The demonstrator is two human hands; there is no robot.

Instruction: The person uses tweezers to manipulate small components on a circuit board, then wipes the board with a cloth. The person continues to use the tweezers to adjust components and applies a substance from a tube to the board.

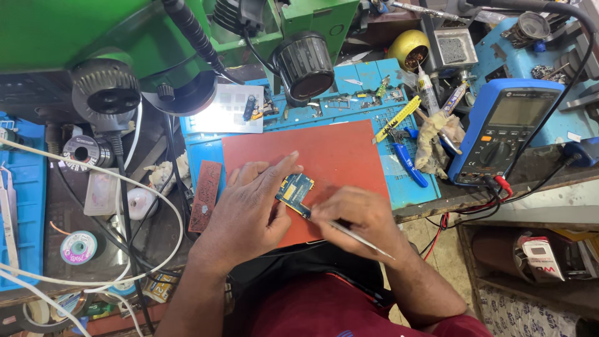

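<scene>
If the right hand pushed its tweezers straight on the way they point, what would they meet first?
The right hand aims its tweezers up-left: they would probably first meet the circuit board, whose lower edge the tip seems to touch already.

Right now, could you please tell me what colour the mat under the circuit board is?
The mat is a reddish orange, seen best in the head view.

Screens and labels on the bench
Grey meter screen [520,111] at two o'clock; round white-labelled spool [78,247] at eight; red-white labelled device [544,259] at four.
</scene>
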